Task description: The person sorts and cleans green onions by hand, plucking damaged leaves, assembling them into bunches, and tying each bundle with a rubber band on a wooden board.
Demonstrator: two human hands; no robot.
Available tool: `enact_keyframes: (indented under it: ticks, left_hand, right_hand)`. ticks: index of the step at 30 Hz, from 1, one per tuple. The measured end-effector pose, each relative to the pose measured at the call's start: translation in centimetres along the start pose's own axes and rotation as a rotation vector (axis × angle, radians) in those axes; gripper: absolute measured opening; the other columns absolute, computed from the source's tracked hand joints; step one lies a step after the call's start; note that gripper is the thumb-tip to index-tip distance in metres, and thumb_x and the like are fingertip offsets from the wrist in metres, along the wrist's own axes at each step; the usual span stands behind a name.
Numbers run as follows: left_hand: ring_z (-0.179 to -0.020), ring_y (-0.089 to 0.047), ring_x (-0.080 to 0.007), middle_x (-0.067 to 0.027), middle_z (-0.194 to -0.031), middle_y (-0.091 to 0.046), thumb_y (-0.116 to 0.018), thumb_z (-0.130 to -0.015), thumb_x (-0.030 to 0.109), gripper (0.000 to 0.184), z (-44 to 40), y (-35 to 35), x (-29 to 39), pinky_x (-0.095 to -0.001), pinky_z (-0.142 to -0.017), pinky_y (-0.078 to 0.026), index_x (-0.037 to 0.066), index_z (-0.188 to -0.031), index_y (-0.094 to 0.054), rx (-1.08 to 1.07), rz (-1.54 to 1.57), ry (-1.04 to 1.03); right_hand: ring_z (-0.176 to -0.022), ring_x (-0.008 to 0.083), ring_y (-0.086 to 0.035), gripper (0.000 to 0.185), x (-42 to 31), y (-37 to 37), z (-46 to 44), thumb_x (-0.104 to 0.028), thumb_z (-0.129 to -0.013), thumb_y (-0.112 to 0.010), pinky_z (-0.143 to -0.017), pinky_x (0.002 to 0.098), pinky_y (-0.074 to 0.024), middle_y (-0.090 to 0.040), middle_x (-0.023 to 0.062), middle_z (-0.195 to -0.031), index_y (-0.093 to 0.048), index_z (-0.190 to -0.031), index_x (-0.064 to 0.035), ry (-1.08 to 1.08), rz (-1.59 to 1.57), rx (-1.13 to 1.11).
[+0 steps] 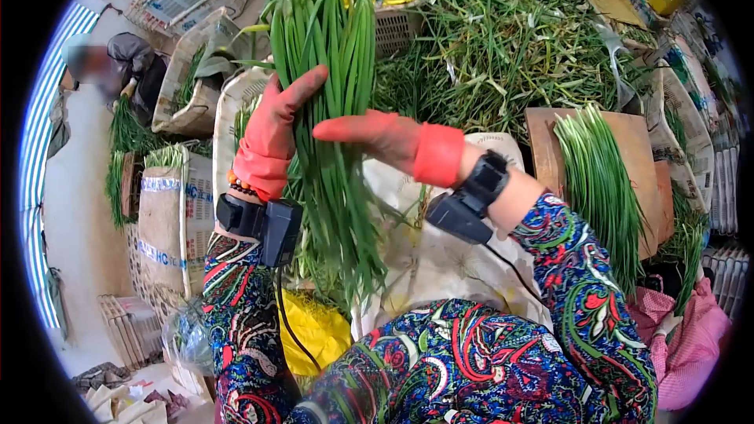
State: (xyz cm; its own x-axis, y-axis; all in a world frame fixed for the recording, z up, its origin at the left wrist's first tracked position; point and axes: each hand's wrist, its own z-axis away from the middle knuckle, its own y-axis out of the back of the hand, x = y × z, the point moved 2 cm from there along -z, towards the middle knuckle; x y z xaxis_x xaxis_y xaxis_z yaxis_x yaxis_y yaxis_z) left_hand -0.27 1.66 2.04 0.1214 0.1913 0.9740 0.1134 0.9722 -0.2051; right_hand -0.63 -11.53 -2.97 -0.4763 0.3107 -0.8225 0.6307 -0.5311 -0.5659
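Reads on my feed as a produce sorting/packing workshop; can't tell if it's a shed or a market back room. I see a bunch of long greens (345,82) in hand, a big loose heap of stalks (510,63), a neat bundle (603,196) on a flat board (638,153), plastic crates (181,114) all around, striped sheeting (33,212) at left, plus a co-worker (137,59) handling similar greens

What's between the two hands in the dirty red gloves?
A bunch of long, thin green leaves lies between the left hand and right hand; the head view shows it.
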Motion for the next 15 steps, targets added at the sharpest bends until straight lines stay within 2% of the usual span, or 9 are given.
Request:
enact_keyframes:
  ticks: [3,6,7,9,10,12,15]
  left_hand:
    - [-0.093,-0.056,-0.0181,-0.0102,-0.104,-0.058,-0.061,-0.082,0.029,0.048,-0.3,0.5,2.6,-0.0298,-0.083,-0.044,-0.001,-0.116,-0.046,-0.047,-0.581,-0.24]
    - [-0.102,-0.052,-0.0199,-0.0134,-0.114,-0.053,-0.064,-0.078,0.037,0.068,0.0,1.0,2.2,-0.0313,-0.089,-0.04,-0.001,-0.127,-0.036,-0.145,-0.666,-0.213]
    - [-0.108,-0.048,-0.0208,-0.0144,-0.12,-0.049,-0.067,-0.075,0.036,0.076,1.5,-0.4,2.6,-0.0324,-0.092,-0.038,-0.002,-0.13,-0.031,-0.21,-0.643,-0.136]
    - [-0.113,-0.046,-0.0223,-0.0153,-0.125,-0.045,-0.073,-0.066,0.027,0.103,3.5,1.2,-0.4,-0.0314,-0.096,-0.036,0.004,-0.14,-0.006,-0.247,-0.764,-0.125]
    - [-0.115,-0.046,-0.0241,-0.0168,-0.126,-0.045,-0.075,-0.064,0.026,0.111,5.2,0.5,-1.3,-0.0316,-0.096,-0.036,0.007,-0.14,0.004,-0.236,-0.766,-0.041]
    - [-0.116,-0.046,-0.0257,-0.0181,-0.127,-0.044,-0.073,-0.065,0.02,0.109,7.4,0.0,-3.9,-0.0323,-0.095,-0.037,0.007,-0.14,0.005,-0.147,-0.829,-0.024]
    - [-0.113,-0.046,-0.0226,-0.0166,-0.127,-0.043,-0.069,-0.068,0.005,0.1,7.9,-0.6,-7.2,-0.0312,-0.096,-0.036,0.009,-0.141,-0.001,0.019,-0.781,-0.248]
  right_hand:
    - [-0.094,0.0121,-0.056,0.032,0.2,-0.6,-1.6,-0.026,-0.084,-0.058,-0.083,0.0295,-0.0442,-0.061,0.0029,-0.101,-0.057,-0.108,-0.0053,0.221,-0.081,-0.001]
    - [-0.092,0.0133,-0.057,0.029,0.6,-0.8,-1.2,-0.022,-0.084,-0.057,-0.083,0.0306,-0.0442,-0.061,0.0037,-0.101,-0.057,-0.107,-0.0049,0.299,-0.25,0.078]
    - [-0.092,0.0162,-0.057,0.03,0.9,-0.4,-1.5,-0.021,-0.084,-0.057,-0.085,0.0331,-0.0442,-0.061,0.0048,-0.1,-0.055,-0.109,-0.0053,0.29,-0.289,0.045]
    - [-0.092,0.0173,-0.057,0.03,1.3,-0.1,-1.0,-0.022,-0.084,-0.057,-0.086,0.034,-0.0442,-0.061,0.0055,-0.099,-0.055,-0.109,-0.0056,0.27,-0.493,0.124]
    - [-0.092,0.0179,-0.058,0.031,1.2,-0.1,-0.7,-0.022,-0.084,-0.057,-0.087,0.0345,-0.0442,-0.061,0.0058,-0.099,-0.055,-0.11,-0.0057,0.265,-0.601,0.169]
    - [-0.091,0.0192,-0.058,0.031,2.1,0.9,-1.1,-0.022,-0.082,-0.06,-0.086,0.0364,-0.0455,-0.061,0.0066,-0.097,-0.055,-0.108,-0.0052,0.32,-0.674,0.225]
    - [-0.092,0.021,-0.058,0.033,3.6,0.4,-1.5,-0.02,-0.08,-0.064,-0.085,0.0374,-0.0468,-0.06,0.0074,-0.098,-0.054,-0.108,-0.0051,0.356,-0.796,0.291]
